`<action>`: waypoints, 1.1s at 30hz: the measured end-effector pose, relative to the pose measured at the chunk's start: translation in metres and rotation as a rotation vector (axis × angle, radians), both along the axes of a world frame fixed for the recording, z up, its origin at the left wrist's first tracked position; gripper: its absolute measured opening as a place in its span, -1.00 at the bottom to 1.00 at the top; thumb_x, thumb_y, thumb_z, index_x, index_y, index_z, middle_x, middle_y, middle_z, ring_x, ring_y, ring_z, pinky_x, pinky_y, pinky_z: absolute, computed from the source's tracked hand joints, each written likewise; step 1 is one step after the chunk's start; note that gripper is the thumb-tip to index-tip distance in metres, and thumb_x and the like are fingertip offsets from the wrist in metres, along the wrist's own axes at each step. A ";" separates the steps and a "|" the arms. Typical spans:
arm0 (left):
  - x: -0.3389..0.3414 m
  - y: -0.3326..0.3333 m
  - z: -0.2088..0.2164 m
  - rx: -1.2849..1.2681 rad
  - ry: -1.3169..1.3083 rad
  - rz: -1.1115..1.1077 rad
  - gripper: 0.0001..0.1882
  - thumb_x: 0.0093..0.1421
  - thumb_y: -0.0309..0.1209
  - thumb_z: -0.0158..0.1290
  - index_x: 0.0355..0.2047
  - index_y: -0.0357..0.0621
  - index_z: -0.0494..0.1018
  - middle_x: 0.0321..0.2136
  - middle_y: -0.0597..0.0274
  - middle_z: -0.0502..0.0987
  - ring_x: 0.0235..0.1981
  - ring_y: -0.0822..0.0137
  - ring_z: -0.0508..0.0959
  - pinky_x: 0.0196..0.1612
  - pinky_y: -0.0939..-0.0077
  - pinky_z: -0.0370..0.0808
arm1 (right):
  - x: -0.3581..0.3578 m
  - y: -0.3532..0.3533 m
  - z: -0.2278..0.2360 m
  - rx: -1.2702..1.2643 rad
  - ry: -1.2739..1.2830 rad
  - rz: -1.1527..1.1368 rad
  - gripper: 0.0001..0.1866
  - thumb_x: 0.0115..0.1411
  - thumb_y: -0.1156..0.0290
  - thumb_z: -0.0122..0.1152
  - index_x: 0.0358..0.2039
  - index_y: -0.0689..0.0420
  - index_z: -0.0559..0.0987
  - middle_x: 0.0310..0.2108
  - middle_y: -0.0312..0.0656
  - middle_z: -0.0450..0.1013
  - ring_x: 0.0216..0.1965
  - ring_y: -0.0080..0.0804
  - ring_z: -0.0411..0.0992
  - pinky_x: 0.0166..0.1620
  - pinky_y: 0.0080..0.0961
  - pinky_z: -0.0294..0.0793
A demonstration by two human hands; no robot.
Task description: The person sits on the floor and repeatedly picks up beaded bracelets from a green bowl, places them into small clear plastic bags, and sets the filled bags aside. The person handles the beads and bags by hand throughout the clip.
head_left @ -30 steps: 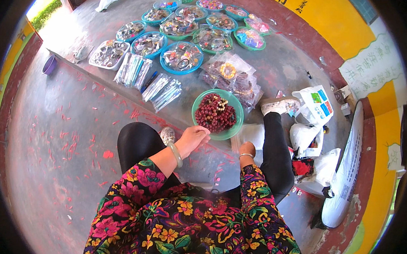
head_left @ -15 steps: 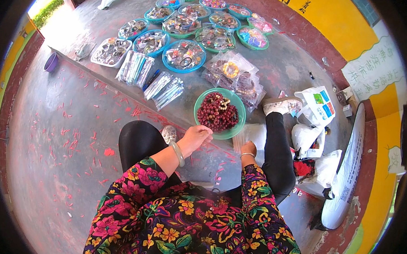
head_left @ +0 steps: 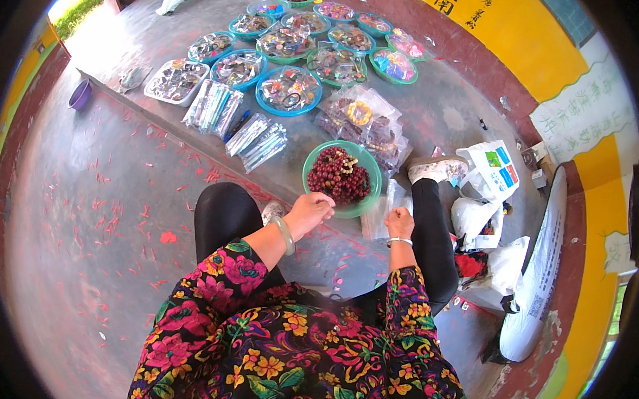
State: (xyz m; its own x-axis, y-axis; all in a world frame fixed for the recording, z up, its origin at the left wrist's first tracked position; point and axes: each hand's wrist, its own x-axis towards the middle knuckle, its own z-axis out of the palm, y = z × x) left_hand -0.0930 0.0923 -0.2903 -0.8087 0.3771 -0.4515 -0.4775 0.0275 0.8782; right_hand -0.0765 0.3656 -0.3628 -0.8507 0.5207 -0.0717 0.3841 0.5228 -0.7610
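Hands point(head_left: 354, 216) look loosely curled, grasp unclear, beside bead bowl point(head_left: 319, 162) near packets point(head_left: 257, 139).

A bowl point(head_left: 366, 174) of beads point(head_left: 339, 175) is set just beyond the left hand point(head_left: 308, 212). The right hand point(head_left: 399, 223) is placed right of it, on clear packets point(head_left: 384, 210). More bowls point(head_left: 288, 90) are ranged behind.

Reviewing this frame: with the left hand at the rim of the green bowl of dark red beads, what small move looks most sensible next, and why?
Probably the left hand should dip over the rim of the green bowl and pick up some of the dark red beads. It sits at the near rim, with nothing visible in its grip, while the right hand rests on the clear plastic bags beside the bowl.
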 end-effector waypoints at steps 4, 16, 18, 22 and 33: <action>0.002 0.013 0.002 -0.142 0.525 0.008 -0.57 -0.04 -0.45 0.02 -0.10 -0.25 0.30 -0.22 0.05 0.41 -0.20 0.25 0.43 -0.14 0.48 0.37 | 0.022 -0.023 0.067 -0.574 -0.078 0.187 -0.91 0.03 0.51 0.01 -0.48 0.25 0.44 -0.60 -0.21 0.43 -0.56 -0.46 0.45 -0.48 -0.56 0.45; 0.034 0.003 0.041 0.026 0.584 -0.396 -0.87 0.13 -0.48 -0.06 -0.35 -0.25 0.43 -0.45 0.28 0.51 -0.43 0.51 0.49 -0.30 0.63 0.44 | 0.091 -0.001 0.159 0.110 0.152 0.596 -0.91 0.01 0.49 0.07 -0.43 0.20 0.47 -0.53 -0.23 0.43 -0.47 -0.37 0.42 -0.35 -0.51 0.40; 0.034 -0.006 0.043 0.151 0.480 -0.254 -0.87 0.13 -0.48 -0.06 -0.36 -0.28 0.42 -0.45 0.23 0.51 -0.42 0.48 0.49 -0.31 0.62 0.45 | 0.089 0.050 0.148 0.443 0.325 0.266 -0.89 0.04 0.43 0.06 -0.43 0.17 0.49 -0.50 -0.17 0.45 -0.46 -0.24 0.42 -0.32 -0.46 0.38; 0.027 -0.025 0.063 0.445 0.335 0.073 -0.84 0.16 -0.45 -0.09 -0.34 -0.30 0.41 -0.45 0.17 0.51 -0.42 0.41 0.51 -0.32 0.58 0.46 | 0.102 0.172 0.086 0.077 -0.341 0.047 -0.64 0.14 0.16 -0.12 -0.28 0.15 0.51 -0.38 -0.12 0.48 -0.35 -0.21 0.44 -0.24 -0.42 0.38; 0.016 -0.014 0.053 0.608 0.129 0.350 -0.82 0.12 -0.39 -0.03 -0.36 -0.25 0.43 -0.48 0.20 0.49 -0.46 0.39 0.51 -0.35 0.52 0.45 | 0.267 0.124 0.055 -0.297 -0.149 -0.218 -0.64 0.14 0.18 -0.13 -0.26 0.16 0.50 -0.34 -0.11 0.47 -0.29 -0.20 0.43 -0.22 -0.39 0.39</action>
State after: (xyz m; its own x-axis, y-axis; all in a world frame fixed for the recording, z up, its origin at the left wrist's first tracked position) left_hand -0.0767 0.0784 -0.2374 -0.9611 0.2402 -0.1366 -0.2603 -0.6207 0.7395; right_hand 0.1907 0.4899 -0.3076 -0.6914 0.6262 -0.3603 0.5791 0.1822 -0.7946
